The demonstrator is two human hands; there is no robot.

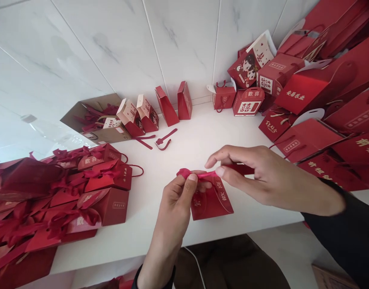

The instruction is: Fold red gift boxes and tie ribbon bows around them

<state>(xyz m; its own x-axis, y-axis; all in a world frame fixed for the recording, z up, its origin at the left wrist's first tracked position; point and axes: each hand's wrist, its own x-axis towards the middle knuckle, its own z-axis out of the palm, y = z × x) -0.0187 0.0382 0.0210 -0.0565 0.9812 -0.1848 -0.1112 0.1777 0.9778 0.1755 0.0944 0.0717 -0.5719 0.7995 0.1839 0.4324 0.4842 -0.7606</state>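
Several marbled tiles point(184, 44) back a white tabletop point(202, 130); left hand point(176, 197) pinches ribbon point(183, 172), right hand point(261, 170) has unclear grip.

Red box point(214, 206) pt. hid bhnd L hand point(179, 194).

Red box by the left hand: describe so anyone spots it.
On the white table, look between the left heap and right heap. Toward the front lies one red box; unlike the rest, it sits at the left hand, which pinches pink ribbon.
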